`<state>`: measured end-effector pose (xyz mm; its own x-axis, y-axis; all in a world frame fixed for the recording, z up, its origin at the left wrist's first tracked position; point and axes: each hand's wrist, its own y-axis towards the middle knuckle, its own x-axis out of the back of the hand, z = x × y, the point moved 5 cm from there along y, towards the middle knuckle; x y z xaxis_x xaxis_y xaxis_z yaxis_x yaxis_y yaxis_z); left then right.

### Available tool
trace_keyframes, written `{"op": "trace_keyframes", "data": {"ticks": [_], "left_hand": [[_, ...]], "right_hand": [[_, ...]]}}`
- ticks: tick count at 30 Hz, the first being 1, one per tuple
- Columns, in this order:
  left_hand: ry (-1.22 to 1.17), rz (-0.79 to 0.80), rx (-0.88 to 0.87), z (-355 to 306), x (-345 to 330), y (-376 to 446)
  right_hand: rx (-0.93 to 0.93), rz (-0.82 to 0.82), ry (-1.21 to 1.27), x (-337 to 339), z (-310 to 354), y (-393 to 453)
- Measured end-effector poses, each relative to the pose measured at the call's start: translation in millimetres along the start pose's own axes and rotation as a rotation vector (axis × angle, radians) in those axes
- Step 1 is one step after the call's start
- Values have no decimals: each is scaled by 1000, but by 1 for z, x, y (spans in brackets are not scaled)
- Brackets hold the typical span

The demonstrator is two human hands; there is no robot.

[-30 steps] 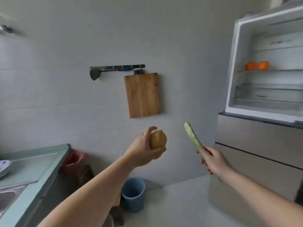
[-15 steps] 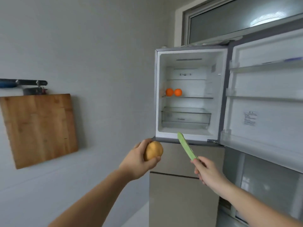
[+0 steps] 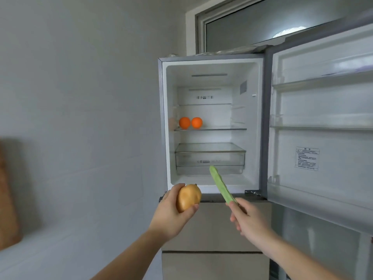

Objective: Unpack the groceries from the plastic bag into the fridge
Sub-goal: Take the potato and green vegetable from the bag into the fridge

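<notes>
A single head-worn view looks forward and slightly upward from standing height. It faces the open fridge (image 3: 212, 126) straight ahead, close enough that both outstretched forearms rise from the bottom edge. The wall fills the left half; the fridge door (image 3: 323, 138) fills the right edge.

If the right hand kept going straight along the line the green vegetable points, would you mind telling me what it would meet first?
Probably the clear drawer at the bottom of the open fridge: the green vegetable held by the right hand aims at its front. Nothing shows between them, though depth is hard to judge.
</notes>
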<state>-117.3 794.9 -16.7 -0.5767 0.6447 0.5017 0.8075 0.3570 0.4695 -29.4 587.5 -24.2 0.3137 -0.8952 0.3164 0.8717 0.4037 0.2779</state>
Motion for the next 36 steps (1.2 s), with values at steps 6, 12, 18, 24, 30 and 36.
{"op": "trace_keyframes", "data": {"ticks": [6, 12, 18, 24, 30, 36], "left_hand": [[128, 10, 19, 23, -20, 92], [113, -34, 42, 45, -45, 172], [103, -18, 9, 81, -60, 243], [-47, 22, -38, 123, -63, 324], [-125, 44, -90, 146, -70, 390], [-61, 17, -140, 144, -78, 441]], "right_hand": [[58, 9, 77, -15, -21, 112], [48, 60, 64, -17, -45, 194], [12, 41, 30, -23, -66, 265], [-64, -69, -15, -50, -79, 341], [-55, -106, -46, -78, -73, 395], [113, -197, -328, -71, -53, 450]]}}
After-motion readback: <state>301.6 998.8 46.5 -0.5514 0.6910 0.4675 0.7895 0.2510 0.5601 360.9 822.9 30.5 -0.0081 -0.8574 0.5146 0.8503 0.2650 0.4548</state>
